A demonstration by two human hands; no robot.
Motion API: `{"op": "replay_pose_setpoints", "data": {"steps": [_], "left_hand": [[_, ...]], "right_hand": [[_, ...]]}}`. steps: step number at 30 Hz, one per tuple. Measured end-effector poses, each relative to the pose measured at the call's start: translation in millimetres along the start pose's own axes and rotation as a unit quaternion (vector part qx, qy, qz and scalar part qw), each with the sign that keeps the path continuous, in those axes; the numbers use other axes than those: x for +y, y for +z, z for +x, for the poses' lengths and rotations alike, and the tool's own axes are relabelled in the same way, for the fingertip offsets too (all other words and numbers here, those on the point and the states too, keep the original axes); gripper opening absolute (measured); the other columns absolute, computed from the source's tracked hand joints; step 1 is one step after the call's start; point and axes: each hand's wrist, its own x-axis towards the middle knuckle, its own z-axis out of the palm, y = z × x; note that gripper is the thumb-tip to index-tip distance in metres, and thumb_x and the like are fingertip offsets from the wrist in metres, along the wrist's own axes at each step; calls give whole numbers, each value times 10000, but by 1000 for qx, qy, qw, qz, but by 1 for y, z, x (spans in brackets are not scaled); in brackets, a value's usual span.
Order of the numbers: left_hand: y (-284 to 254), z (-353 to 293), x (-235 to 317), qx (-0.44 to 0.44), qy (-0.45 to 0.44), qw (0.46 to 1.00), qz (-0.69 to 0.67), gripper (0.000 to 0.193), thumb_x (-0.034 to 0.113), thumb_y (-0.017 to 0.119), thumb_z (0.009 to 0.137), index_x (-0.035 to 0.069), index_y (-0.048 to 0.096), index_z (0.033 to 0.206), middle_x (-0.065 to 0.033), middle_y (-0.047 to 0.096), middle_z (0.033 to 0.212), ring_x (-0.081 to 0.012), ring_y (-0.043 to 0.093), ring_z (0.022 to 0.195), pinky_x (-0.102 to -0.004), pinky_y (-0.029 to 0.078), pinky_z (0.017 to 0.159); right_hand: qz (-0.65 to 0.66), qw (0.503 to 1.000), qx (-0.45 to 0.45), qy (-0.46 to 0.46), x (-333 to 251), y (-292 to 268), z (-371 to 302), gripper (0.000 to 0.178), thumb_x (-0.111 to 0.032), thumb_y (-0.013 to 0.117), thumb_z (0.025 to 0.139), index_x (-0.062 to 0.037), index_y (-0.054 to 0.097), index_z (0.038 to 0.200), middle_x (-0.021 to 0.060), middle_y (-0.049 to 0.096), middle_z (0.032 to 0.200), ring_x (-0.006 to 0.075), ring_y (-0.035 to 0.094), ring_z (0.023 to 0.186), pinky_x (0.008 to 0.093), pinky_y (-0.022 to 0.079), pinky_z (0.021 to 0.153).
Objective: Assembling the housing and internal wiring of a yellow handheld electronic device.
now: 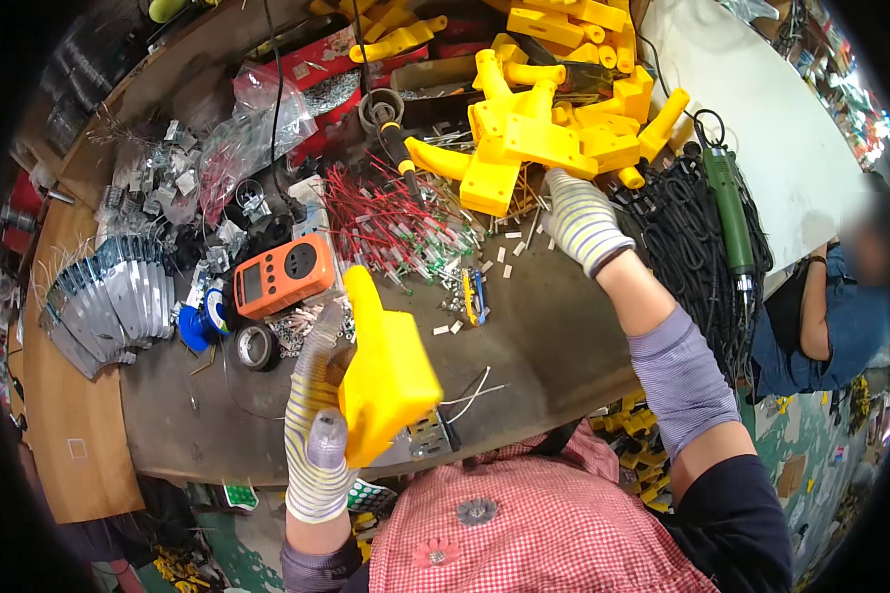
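My left hand [316, 445], in a striped knit glove with covered fingertips, grips a yellow plastic housing [391, 381] with a stubby handle pointing up. It is held tilted above the bench's near edge. A metal bracket with white wires [428, 435] shows just beyond the housing. My right hand [585, 219], gloved the same way, reaches to the near side of a pile of yellow housings [549, 143]. Its fingers are bent together at the lowest housing, and their tips are partly hidden; what they hold, if anything, does not show.
Left of centre lie an orange meter [285, 277], a tape roll [257, 348], a blue spool [203, 321] and fanned metal plates [114, 301]. Red-wired parts [391, 217] cover the middle. A green electric screwdriver [730, 212] and black cords [677, 247] lie right. Another person [821, 326] sits far right.
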Motion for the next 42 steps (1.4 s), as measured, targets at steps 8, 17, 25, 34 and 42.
{"op": "replay_pose_setpoints", "data": {"steps": [8, 17, 25, 34, 42], "left_hand": [[-5, 14, 3, 42, 67, 986, 146, 880, 68, 734, 756, 37, 327, 1536, -142, 657, 1172, -192, 664, 1021, -326, 521, 913], [-2, 25, 0, -11, 145, 864, 481, 871, 29, 765, 756, 110, 379, 1532, -89, 738, 989, -157, 707, 875, -308, 544, 844], [19, 28, 7, -13, 171, 858, 484, 874, 28, 777, 753, 77, 371, 1526, -123, 716, 949, -249, 721, 843, -318, 559, 802], [13, 22, -8, -36, 175, 935, 306, 880, -52, 744, 796, 84, 324, 1557, -39, 683, 1083, -132, 657, 956, -281, 532, 864], [-5, 17, -30, 8, 197, 944, 266, 879, 5, 783, 758, 79, 370, 1530, -105, 508, 1473, -171, 658, 1032, -313, 547, 906]], "right_hand": [[-61, 960, 56, -267, -2, 0, 9, 233, -171, 686, 770, -82, 687, 985, 133, 666, 894, 322, 665, 856, 432, 537, 782], [170, 885, 169, -400, -44, -76, -68, 86, -184, 680, 763, -129, 663, 827, 24, 645, 820, 247, 656, 789, 398, 542, 681], [17, 803, 223, -553, -98, -107, -97, 148, -253, 636, 735, -107, 613, 720, 25, 534, 759, 204, 577, 725, 353, 463, 579], [248, 699, 235, -628, -101, -119, -104, 324, -166, 696, 696, -70, 728, 1003, 10, 687, 938, 204, 646, 859, 315, 541, 694], [682, 704, 72, -183, -87, -57, -130, 468, 52, 650, 891, -13, 488, 1325, 111, 624, 1121, 196, 701, 942, 301, 565, 835]]}}
